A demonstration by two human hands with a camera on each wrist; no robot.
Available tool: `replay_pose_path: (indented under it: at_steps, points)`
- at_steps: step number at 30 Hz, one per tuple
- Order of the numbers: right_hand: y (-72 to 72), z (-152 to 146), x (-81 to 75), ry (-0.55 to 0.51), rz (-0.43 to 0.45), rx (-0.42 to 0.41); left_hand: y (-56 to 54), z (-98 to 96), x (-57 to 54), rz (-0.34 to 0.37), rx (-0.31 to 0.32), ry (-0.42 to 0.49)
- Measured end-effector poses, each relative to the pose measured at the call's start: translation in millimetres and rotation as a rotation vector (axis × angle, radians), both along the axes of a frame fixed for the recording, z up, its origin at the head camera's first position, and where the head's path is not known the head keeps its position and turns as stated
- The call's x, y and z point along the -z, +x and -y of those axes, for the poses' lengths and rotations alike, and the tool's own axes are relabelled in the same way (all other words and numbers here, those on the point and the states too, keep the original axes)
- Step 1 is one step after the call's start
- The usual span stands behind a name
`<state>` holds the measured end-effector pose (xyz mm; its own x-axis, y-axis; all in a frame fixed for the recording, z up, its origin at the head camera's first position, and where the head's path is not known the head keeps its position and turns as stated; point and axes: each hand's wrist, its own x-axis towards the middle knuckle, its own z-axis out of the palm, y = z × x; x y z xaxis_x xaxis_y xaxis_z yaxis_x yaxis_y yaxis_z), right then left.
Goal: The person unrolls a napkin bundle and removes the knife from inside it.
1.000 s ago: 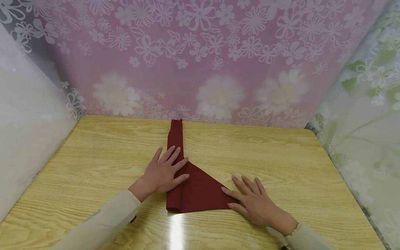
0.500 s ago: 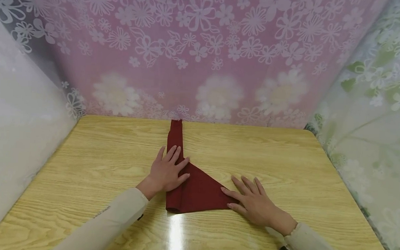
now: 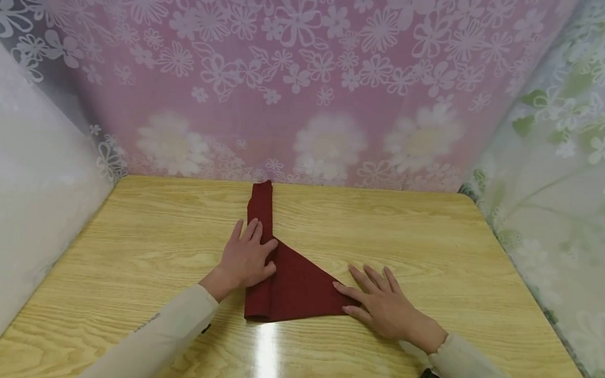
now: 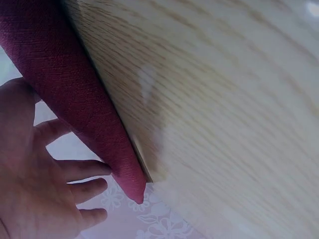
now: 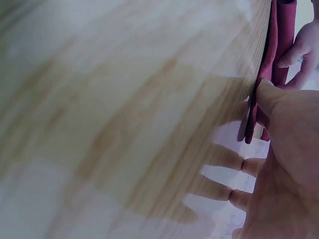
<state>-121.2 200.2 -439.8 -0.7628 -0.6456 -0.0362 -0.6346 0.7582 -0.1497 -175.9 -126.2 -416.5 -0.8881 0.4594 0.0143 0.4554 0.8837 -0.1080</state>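
A dark red cloth (image 3: 304, 286) lies on the wooden table, its left side rolled into a long narrow strip (image 3: 262, 210) that reaches the table's far edge. To the right it tapers into a flat triangle. My left hand (image 3: 245, 259) rests across the roll, fingers slightly bent and spread along it. In the left wrist view its fingertips touch the side of the roll (image 4: 79, 94). At the triangle's right corner my right hand (image 3: 385, 306) rests with thumb and index finger on the cloth. Its other fingers stretch out straight over the table.
The light wood-grain table (image 3: 181, 212) meets a pink flowered curtain (image 3: 265, 110) at the back. A pale sheet (image 3: 34, 146) stands at the left side, a green-and-white floral one (image 3: 558, 181) at the right.
The rolled strip and my left hand have shifted slightly left, and that hand's thumb and index finger have drawn in. My right hand keeps its place at the corner.
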Motion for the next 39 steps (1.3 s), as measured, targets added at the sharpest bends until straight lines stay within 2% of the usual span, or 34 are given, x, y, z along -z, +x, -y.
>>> replay_pose_path:
  at_steps: [6,17,22,26,33,39]
  points:
    - [0.0,0.9,-3.3,0.014,0.005,0.0,-1.4,0.5,1.4,-0.025,0.047,0.049]
    - [-0.2,1.0,-2.3,0.015,0.004,0.002,-1.1,-2.5,1.6,0.034,-0.012,0.002]
    - [0.1,0.8,-2.7,0.024,0.01,0.008,-1.1,0.0,1.4,0.039,-0.022,-0.01]
    - [-0.2,0.5,-1.7,0.025,0.001,0.007,-0.8,4.9,-1.5,0.051,-0.02,0.04]
    - [-0.7,-1.9,3.0,-0.042,-0.018,-0.005,2.0,15.6,-7.1,0.106,-0.041,0.106]
    - [-1.3,-0.9,2.1,-0.031,0.009,-0.001,5.2,27.8,-8.6,0.097,-0.075,0.136]
